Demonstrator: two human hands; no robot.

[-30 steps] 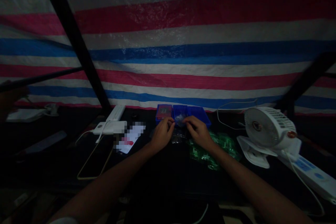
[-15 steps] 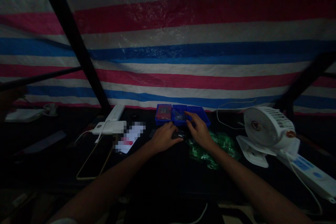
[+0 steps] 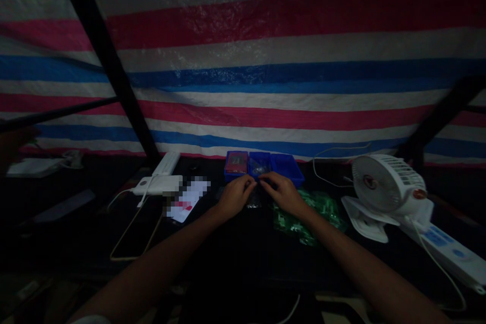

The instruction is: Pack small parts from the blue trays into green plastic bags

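Observation:
On a dark table, my left hand (image 3: 234, 195) and my right hand (image 3: 281, 193) meet fingertip to fingertip just in front of a row of blue trays (image 3: 288, 166). Both hands are pinched on a small dark item between them; it is too dim to name. A small clear bag of dark parts (image 3: 253, 199) lies on the table under the fingers. The left tray (image 3: 236, 163) holds something red, the middle one (image 3: 260, 165) small glinting parts. A heap of green parts in clear bags (image 3: 304, 217) lies under my right wrist.
A white clip fan (image 3: 383, 187) stands at the right, with a white power strip (image 3: 451, 253) beyond it. A white power bank (image 3: 159, 184), a phone (image 3: 136, 230) and a card (image 3: 188, 200) lie at the left. A striped tarpaulin (image 3: 266, 61) hangs behind, crossed by black poles (image 3: 110, 66).
My right hand drew back from the middle blue tray to meet my left hand. My left hand lifted slightly from the table and both now pinch together.

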